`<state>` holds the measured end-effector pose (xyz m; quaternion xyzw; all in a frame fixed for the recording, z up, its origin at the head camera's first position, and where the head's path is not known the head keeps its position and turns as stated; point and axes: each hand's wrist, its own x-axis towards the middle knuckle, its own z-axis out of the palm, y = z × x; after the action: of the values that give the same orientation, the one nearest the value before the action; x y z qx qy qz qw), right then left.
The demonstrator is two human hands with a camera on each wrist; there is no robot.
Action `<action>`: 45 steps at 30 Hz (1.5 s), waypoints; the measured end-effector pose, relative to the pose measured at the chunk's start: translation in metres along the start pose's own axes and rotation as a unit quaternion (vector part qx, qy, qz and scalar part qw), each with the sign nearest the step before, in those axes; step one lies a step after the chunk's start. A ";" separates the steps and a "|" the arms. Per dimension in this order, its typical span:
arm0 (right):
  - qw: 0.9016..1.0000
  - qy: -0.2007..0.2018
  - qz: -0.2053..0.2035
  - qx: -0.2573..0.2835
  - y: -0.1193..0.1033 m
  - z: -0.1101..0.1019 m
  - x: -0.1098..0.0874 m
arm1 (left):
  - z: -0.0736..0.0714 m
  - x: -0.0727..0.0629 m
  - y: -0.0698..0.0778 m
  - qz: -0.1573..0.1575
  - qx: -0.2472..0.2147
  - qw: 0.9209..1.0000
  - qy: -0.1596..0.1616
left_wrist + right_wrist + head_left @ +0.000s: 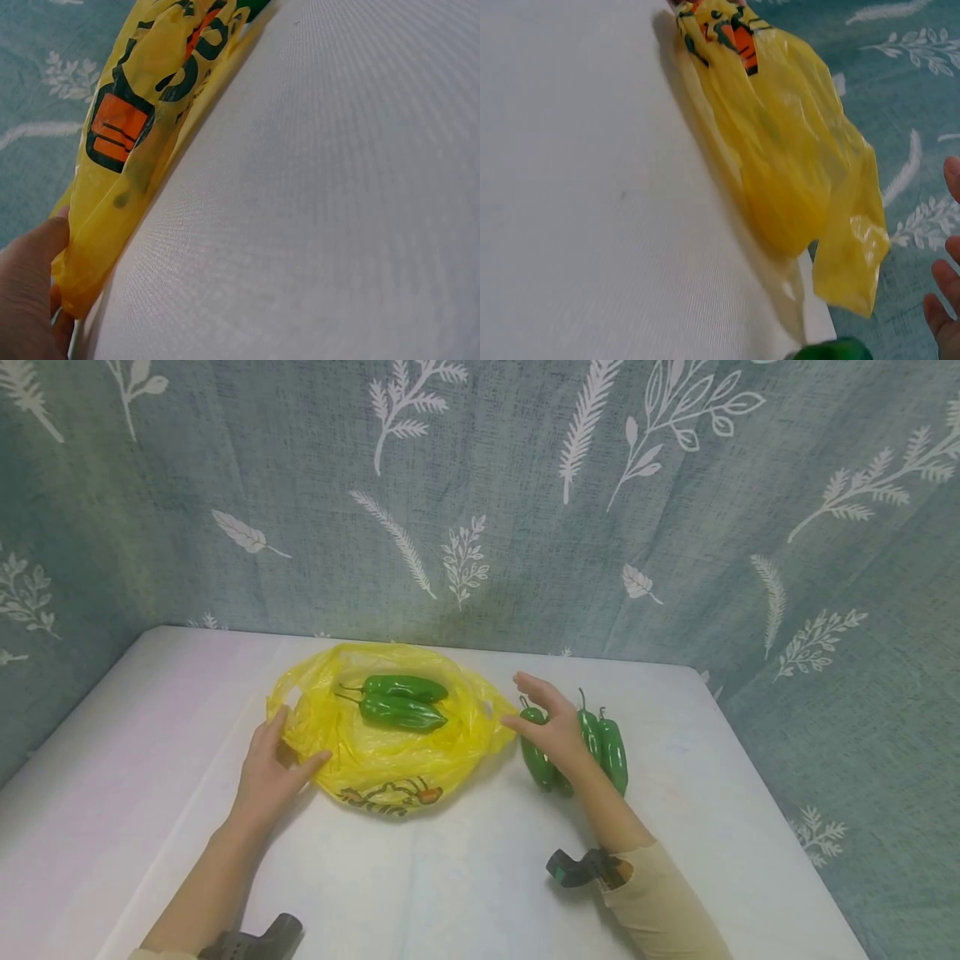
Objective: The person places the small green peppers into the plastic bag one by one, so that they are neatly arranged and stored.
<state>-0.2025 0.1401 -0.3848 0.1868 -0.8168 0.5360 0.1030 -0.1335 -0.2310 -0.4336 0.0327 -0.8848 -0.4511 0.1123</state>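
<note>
A yellow plastic bag (pixel 397 768) lies spread on the white table, its mouth facing up. Two green peppers (pixel 402 713) rest side by side inside it, stems to the left. My left hand (pixel 270 770) is at the bag's left side, thumb and fingers spread apart and touching the plastic. My right hand (pixel 553 727) hovers near the bag's right handle, fingers apart and holding nothing. Several more green peppers (pixel 613 752) lie under and beside that hand, partly hidden by it and the forearm. In the right wrist view, one pepper (pixel 832 350) shows at the bottom edge.
The white table (pixel 465 877) ends at the back against a teal curtain (pixel 495 527) with white leaf patterns, which also hangs along both sides. Dark camera mounts (pixel 581 867) sit on both wrists. Printed dark lettering and orange marks show on the bag's front.
</note>
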 end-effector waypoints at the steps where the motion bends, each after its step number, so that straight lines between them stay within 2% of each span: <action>1: 1.000 0.003 0.004 -0.003 0.002 -0.002 -0.001 | 0.000 0.000 0.000 0.002 0.000 1.000 0.000; 10: 0.999 0.000 0.043 -0.010 0.010 -0.019 -0.013 | 0.001 0.001 -0.001 -0.001 0.003 1.000 -0.003; 18: 0.998 0.016 0.052 -0.031 0.017 -0.032 -0.022 | 0.001 0.001 -0.002 0.004 0.003 1.000 0.002; 22: 0.996 0.015 0.071 -0.048 0.018 -0.038 -0.024 | 0.000 0.001 -0.002 0.001 0.006 1.000 0.002; 29: 0.992 0.020 0.113 -0.047 0.024 -0.049 -0.031 | 0.001 0.001 -0.003 -0.003 0.001 1.000 -0.002; 37: 0.992 0.046 0.112 -0.028 0.030 -0.064 -0.041 | 0.001 0.000 -0.002 -0.006 0.001 1.000 -0.006; 45: 0.989 0.064 0.121 -0.046 0.035 -0.075 -0.048 | 0.000 0.001 -0.002 -0.001 0.002 1.000 -0.004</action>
<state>-0.1764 0.2307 -0.4015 0.0467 -0.8490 0.5170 0.0984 -0.1344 -0.2323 -0.4354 0.0320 -0.8860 -0.4497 0.1084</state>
